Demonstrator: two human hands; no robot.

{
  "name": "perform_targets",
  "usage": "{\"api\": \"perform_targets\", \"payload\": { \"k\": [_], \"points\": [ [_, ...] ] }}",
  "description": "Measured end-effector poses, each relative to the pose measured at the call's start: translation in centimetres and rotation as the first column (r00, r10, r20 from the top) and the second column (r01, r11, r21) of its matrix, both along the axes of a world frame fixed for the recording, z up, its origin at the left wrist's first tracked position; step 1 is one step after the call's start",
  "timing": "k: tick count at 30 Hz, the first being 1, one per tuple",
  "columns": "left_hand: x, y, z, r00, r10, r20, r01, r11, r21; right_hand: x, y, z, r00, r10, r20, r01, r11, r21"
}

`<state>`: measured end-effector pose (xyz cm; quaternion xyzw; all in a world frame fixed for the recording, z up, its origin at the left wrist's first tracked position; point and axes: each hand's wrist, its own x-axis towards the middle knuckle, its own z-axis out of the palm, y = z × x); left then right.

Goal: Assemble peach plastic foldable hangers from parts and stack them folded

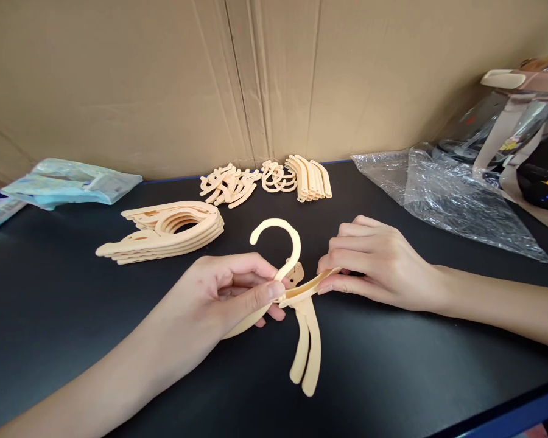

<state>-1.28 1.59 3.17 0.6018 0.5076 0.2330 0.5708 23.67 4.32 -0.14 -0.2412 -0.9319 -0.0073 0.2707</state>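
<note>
A cream plastic folding hanger (pixel 304 295) is held between both hands above the black table. Its hook (pixel 283 226) curves upward, and two slim arms hang down below the joint. My left hand (pixel 237 292) pinches the base of the hook, thumb on top, with one hanger arm running under the palm. My right hand (pixel 369 261) grips the outer end of the arm that points right. Left of the hook lies a stack of folded cream hangers (pixel 173 234). The inner side of the joint is partly hidden by my left fingers.
Loose hanger parts lie at the back: a pile of small curved pieces (pixel 231 185), hooks (pixel 278 176) and a bundle of arms (pixel 308 178). Clear plastic bags (pixel 461 201) and a strapped bottle (pixel 516 115) are at right. A tissue pack (pixel 68 182) sits left. Cardboard (pixel 164 85) stands behind.
</note>
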Motion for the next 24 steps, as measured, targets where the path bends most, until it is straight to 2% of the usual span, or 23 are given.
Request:
{"api": "perform_targets", "payload": {
  "k": [10,17,24],
  "points": [
    [-0.1,0.0,0.2,1.0,-0.001,-0.009,0.0,0.999,-0.042,0.0,-0.3,0.2,1.0,0.001,-0.022,-0.001,1.0,-0.001],
    [-0.1,0.6,-0.8,0.99,0.009,0.143,-0.007,1.0,-0.017,0.0,-0.3,0.1,1.0,-0.014,-0.025,0.014,1.0,-0.001],
    [-0.2,0.5,-1.1,0.988,0.012,0.153,-0.009,1.0,-0.02,0.0,-0.4,0.1,1.0,-0.018,-0.025,0.017,0.999,-0.031]
  ]
}}
